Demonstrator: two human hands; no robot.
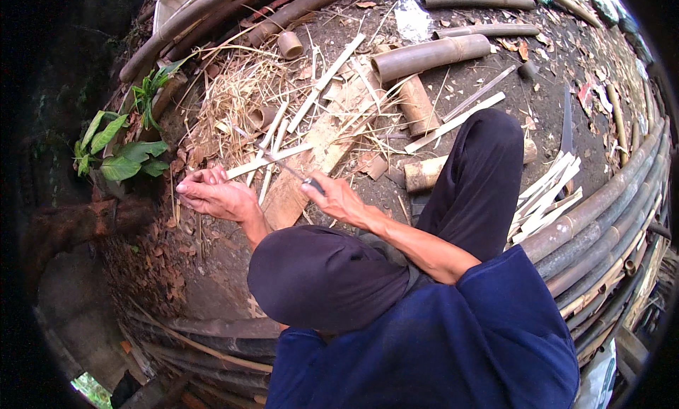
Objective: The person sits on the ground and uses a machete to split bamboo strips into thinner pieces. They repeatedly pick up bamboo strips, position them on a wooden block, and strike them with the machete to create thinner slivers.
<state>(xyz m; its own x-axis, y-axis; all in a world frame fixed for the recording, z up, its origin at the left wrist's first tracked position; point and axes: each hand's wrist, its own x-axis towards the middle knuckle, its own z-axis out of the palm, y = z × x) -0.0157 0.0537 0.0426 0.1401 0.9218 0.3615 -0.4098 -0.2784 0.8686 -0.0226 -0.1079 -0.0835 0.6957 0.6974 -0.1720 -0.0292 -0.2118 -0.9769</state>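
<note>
My left hand is closed around the near end of a pale split bamboo strip, which points away to the right. In my right hand is a knife with a dark handle. Its thin blade crosses the strip a short way beyond my left fingers; whether it cuts in cannot be told. A flat wooden board lies on the ground beneath, reaching away from me. Other pale strips lie across and beside the board, and curly shavings are heaped to its left.
Cut bamboo sections lie beyond the board. By my right knee is a bundle of split strips, with a long grey blade behind it. Bamboo poles line the right edge; a leafy plant grows at left.
</note>
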